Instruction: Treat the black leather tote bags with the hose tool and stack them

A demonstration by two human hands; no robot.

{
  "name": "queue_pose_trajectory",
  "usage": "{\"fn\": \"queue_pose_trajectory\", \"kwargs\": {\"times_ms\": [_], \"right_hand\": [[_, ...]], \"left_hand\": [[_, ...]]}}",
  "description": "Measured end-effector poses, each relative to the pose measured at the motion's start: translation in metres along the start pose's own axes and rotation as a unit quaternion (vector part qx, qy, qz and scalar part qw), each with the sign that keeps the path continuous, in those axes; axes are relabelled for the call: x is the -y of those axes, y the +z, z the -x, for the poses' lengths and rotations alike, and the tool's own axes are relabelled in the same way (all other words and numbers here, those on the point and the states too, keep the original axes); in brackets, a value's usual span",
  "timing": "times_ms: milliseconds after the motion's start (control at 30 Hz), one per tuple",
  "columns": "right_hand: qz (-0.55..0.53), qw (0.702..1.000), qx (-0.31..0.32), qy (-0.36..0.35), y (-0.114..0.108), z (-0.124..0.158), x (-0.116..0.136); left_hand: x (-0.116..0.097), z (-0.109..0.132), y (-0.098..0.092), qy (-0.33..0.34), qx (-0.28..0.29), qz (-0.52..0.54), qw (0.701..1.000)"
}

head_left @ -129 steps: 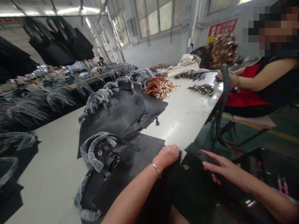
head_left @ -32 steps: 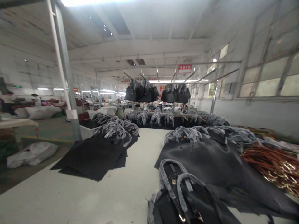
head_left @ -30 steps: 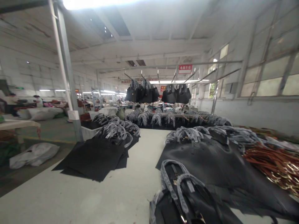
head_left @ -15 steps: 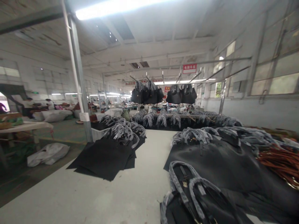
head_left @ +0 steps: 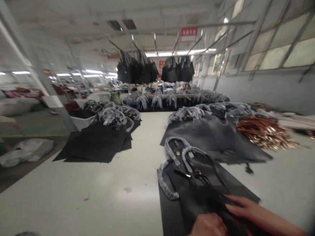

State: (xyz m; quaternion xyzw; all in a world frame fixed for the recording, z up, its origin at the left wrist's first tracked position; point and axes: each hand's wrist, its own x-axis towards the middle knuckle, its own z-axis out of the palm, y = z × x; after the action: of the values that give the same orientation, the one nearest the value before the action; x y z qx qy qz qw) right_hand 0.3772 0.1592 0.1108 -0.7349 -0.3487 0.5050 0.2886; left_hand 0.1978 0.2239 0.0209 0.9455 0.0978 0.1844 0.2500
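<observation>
A black handbag [head_left: 194, 200] with plastic-wrapped handles and gold-coloured fittings lies on the table in front of me at lower right. My left hand [head_left: 209, 225] is closed at the bag's near part, its fingertips partly hidden and blurred. My right hand [head_left: 242, 207] reaches in from the right, with thumb and fingers closing on dark bag material. A thin black strap runs across the bag towards the hands. Under the bag is a flat black panel [head_left: 242, 183].
Black panels and wrapped handles form a left pile [head_left: 95, 144]. Farther right lies a stack of black bags [head_left: 204, 131], beside brown straps with gold-coloured clasps [head_left: 268, 131]. Bags hang from a rack [head_left: 147, 70] behind the pale table [head_left: 118, 190]. A metal post [head_left: 46, 85] stands at left.
The view has tilted down and turned right. Both hands have come into view at the near handbag, and more of the brown straps and clasps shows.
</observation>
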Motion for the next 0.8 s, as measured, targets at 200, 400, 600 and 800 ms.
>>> {"fn": "queue_pose_trajectory", "kwargs": {"times_ms": [200,400,600,800], "right_hand": [[-0.051,0.996,-0.052,-0.049,-0.004,-0.013,0.018],[-0.034,0.998,-0.051,-0.013,-0.033,0.012,0.017],[-0.053,0.996,0.035,0.059,-0.014,0.020,-0.010],[-0.065,0.996,0.064,0.021,-0.016,0.000,-0.004]], "left_hand": [[-0.018,0.015,0.007,-0.014,-0.002,-0.058,0.998],[-0.019,0.029,-0.009,-0.007,-0.032,-0.032,0.999],[-0.021,0.030,-0.008,-0.037,-0.021,-0.042,0.998],[-0.021,0.030,-0.010,-0.046,-0.025,-0.032,0.998]]}}
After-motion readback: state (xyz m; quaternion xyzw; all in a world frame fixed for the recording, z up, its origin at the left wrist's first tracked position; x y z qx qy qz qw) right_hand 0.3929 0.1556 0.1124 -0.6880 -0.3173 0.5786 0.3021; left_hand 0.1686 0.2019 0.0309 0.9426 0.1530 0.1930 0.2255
